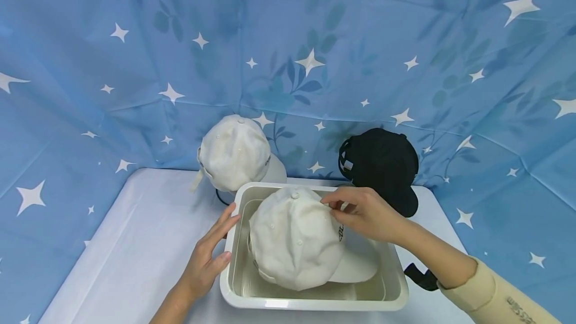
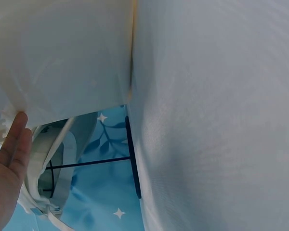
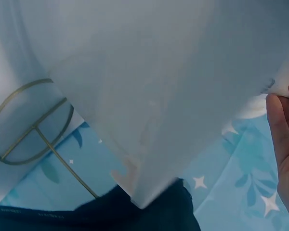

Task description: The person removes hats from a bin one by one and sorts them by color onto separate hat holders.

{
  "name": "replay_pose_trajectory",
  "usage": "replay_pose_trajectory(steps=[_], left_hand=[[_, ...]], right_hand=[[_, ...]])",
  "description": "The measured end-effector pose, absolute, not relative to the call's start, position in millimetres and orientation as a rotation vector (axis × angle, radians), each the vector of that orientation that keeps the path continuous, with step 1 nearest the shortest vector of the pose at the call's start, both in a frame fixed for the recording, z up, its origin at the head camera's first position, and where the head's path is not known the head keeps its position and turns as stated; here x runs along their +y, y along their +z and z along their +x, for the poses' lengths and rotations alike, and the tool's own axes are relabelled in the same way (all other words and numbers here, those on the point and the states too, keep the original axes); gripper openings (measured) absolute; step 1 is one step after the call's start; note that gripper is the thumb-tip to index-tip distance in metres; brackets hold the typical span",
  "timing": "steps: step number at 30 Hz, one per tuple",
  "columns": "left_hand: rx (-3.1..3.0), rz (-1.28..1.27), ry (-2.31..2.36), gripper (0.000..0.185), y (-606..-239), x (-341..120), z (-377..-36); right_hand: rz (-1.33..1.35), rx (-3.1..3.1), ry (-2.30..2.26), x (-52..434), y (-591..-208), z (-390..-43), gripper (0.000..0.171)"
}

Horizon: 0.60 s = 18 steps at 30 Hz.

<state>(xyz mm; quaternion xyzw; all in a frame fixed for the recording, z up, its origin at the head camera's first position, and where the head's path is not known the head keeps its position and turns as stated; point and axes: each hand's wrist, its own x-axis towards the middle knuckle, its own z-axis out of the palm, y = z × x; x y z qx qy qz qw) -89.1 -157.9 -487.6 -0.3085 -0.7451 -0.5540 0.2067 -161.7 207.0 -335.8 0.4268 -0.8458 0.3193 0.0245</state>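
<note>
A white baseball cap [image 1: 292, 244] with dark lettering on its front lies in a cream plastic bin [image 1: 315, 305], its brim toward the right. My right hand [image 1: 366, 214] pinches the cap's crown near the front, thumb and forefinger together; in the right wrist view that hand [image 3: 286, 149] shows at the right edge. My left hand [image 1: 202, 266] has its fingers spread at the bin's left rim. Seen from the left wrist, its straight fingers [image 2: 15, 139] lie by the bin's outer wall [image 2: 62, 57].
Behind the bin, a second white cap [image 1: 236, 151] sits on a dark wire stand [image 2: 134, 159] at left. A black cap [image 1: 382, 164] is at right, near a brass-coloured stand [image 3: 36, 127]. A black strap [image 1: 422, 278] lies on the white-covered table [image 1: 117, 254]. Starry blue cloth [image 1: 288, 39] hangs behind.
</note>
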Motion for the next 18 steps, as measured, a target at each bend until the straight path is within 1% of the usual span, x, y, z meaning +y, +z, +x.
replay_pose_trajectory(steps=[18], left_hand=[[-2.09,-0.856,-1.559,0.063,-484.7,-157.6,-87.8]], right_hand=[[1.367,-2.482,0.866,210.6,-302.4,-160.8,0.043]])
